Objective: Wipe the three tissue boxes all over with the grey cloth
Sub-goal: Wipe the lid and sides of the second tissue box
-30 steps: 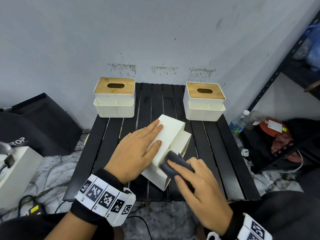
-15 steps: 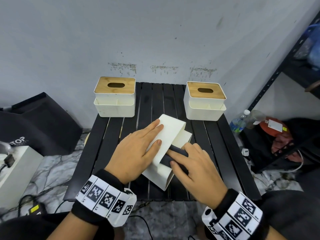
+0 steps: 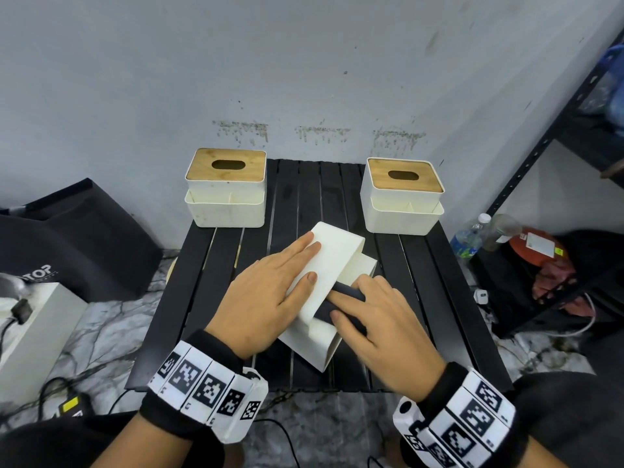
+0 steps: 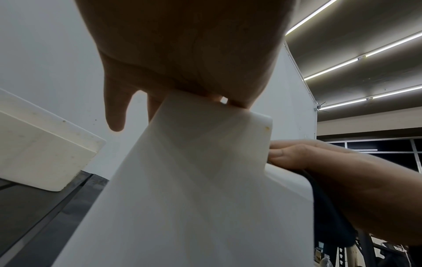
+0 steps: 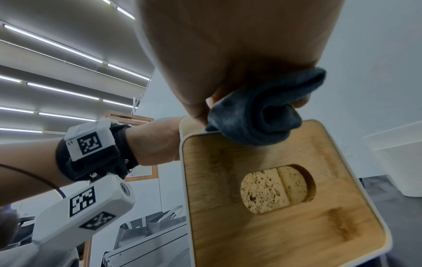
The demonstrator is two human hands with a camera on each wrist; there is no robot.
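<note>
Right hand slid grey cloth farther along tipped box.

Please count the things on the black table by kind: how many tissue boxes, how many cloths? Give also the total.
Tissue boxes: 3, back left, back right, and one tipped on its side at the middle.
Grey cloth: 1.
Total: 4.

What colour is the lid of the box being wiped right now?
Light brown wood grain, darker in patches, on the tipped box's lid; clearest in the right wrist view.
</note>
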